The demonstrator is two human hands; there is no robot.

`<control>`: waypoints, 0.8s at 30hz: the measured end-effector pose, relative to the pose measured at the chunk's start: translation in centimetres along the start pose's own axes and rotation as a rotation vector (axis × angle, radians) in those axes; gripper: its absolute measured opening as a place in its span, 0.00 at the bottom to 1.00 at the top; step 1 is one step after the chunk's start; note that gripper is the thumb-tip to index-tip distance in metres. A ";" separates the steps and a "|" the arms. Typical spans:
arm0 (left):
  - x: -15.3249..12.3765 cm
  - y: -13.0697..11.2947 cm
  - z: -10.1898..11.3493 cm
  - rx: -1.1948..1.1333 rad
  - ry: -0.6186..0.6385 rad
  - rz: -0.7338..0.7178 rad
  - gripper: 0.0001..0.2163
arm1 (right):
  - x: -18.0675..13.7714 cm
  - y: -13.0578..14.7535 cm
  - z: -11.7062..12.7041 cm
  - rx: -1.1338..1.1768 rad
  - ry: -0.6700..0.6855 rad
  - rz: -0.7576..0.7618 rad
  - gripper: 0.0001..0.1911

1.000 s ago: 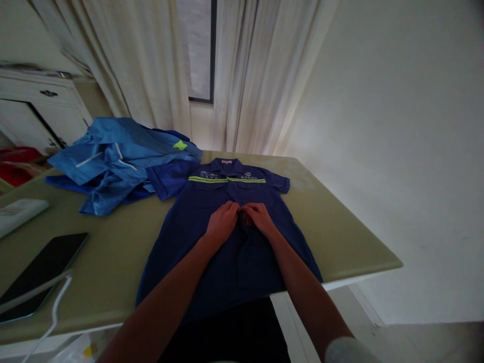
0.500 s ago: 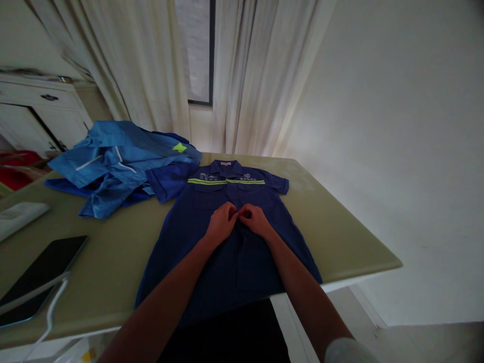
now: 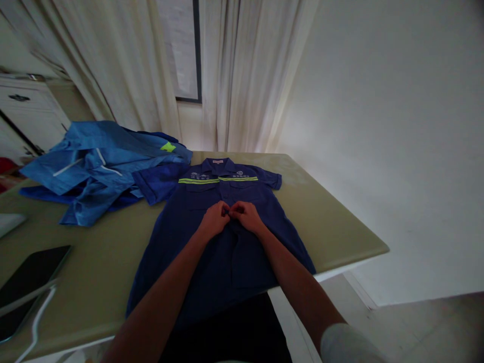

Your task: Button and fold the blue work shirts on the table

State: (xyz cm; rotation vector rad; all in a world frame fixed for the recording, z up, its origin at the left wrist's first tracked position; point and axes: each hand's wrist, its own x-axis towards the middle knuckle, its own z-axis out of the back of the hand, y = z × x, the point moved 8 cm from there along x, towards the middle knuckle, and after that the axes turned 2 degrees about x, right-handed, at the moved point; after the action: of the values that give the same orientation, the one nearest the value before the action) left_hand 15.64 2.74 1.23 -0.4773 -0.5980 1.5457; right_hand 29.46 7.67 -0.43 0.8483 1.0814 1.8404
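Note:
A dark navy short-sleeved work shirt (image 3: 204, 272) lies front up on the table, its collar at the far side and its hem over the near edge. Yellow-green stripes and white lettering cross its chest. My left hand (image 3: 215, 219) and my right hand (image 3: 246, 216) meet at the middle of the front opening, both closed in a pinch on the shirt's cloth. Their fingertips almost touch. The cloth bunches up below my right hand. Any button between the fingers is too small and dark to make out.
A heap of blue work clothes (image 3: 109, 156) lies on the table (image 3: 333, 227) at the back left. A dark tablet (image 3: 34, 272) with a white cable (image 3: 36, 322) rests at the near left. Curtains (image 3: 253, 75) hang behind; a white wall (image 3: 397, 126) stands right.
The view has turned slightly right, so everything sits a little further left. Both hands stay pinched on the shirt's front, with only small finger movement.

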 end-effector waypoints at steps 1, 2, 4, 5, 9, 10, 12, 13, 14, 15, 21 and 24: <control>0.0 0.1 -0.1 -0.011 0.016 0.015 0.11 | 0.0 -0.2 -0.1 0.030 0.005 -0.021 0.03; 0.0 0.0 -0.1 -0.015 0.024 0.013 0.11 | 0.1 -0.4 -0.1 0.061 0.008 -0.048 0.03; -0.2 -0.7 0.1 0.023 0.014 -0.038 0.11 | 0.2 -1.0 -0.2 0.119 0.015 -0.119 0.04; -0.4 -1.2 0.3 0.064 0.004 -0.081 0.11 | 0.2 -1.2 -0.2 0.143 0.019 -0.154 0.05; -1.5 -2.7 0.4 0.256 0.020 -0.191 0.10 | 0.1 -1.6 -0.2 0.185 0.035 -0.233 0.05; -1.7 -2.9 0.4 0.304 0.025 -0.203 0.10 | 0.1 -1.6 -0.2 0.185 0.034 -0.239 0.05; -1.9 -3.0 0.5 0.395 0.014 -0.227 0.08 | 0.1 -1.7 -0.2 0.177 0.038 -0.238 0.05; -2.0 -3.1 0.6 0.428 0.003 -0.240 0.07 | 0.1 -1.7 -0.2 0.168 0.042 -0.230 0.05; -2.0 -3.1 0.6 0.447 -0.002 -0.250 0.07 | 0.2 -1.8 -0.2 0.151 0.047 -0.223 0.05; -2.0 -3.0 0.5 0.456 0.000 -0.253 0.06 | 0.3 -1.9 -0.2 0.125 0.049 -0.217 0.06; -1.4 -2.2 -0.1 0.403 0.045 -0.145 0.11 | 0.5 -2.1 0.5 -0.065 0.013 -0.107 0.11; -1.6 -1.8 0.2 0.422 -0.057 -0.132 0.16 | 0.3 -0.9 1.1 -0.210 -0.067 0.027 0.09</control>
State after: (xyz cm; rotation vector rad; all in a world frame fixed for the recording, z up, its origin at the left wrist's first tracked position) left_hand 17.05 1.12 2.43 -0.0721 -0.3246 1.5100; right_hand 30.53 8.55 -0.73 0.7972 0.8218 1.8956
